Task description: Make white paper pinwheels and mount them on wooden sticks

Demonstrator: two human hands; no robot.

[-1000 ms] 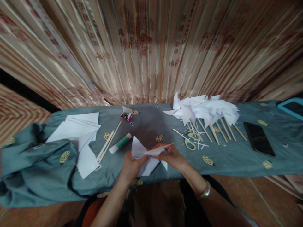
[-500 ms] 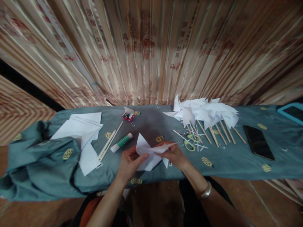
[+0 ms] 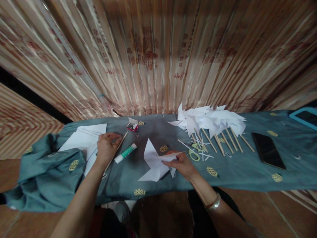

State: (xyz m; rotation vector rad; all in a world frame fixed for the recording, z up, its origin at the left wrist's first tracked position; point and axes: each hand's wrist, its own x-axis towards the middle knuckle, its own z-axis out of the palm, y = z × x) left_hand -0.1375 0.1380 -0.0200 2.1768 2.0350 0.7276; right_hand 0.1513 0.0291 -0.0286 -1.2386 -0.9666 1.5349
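Note:
My right hand (image 3: 180,163) pinches the centre of a white folded paper pinwheel (image 3: 151,159) that lies on the teal cloth-covered table (image 3: 237,173). Off to the left, my left hand (image 3: 105,147) has its fingers curled over a pair of wooden sticks (image 3: 123,137) at the edge of a stack of white paper sheets (image 3: 83,138). A green and white glue stick (image 3: 125,153) lies between my two hands.
A pile of finished paper pinwheels on sticks (image 3: 210,119) lies at the back right, with green scissors (image 3: 194,154) and paper scraps before it. A black phone (image 3: 267,150), a teal tablet (image 3: 305,115) and a small red box (image 3: 132,125) also rest here. A curtain hangs behind.
My left hand let go of the pinwheel and moved left to the wooden sticks. My right hand kept hold of the paper, which now rests on the table.

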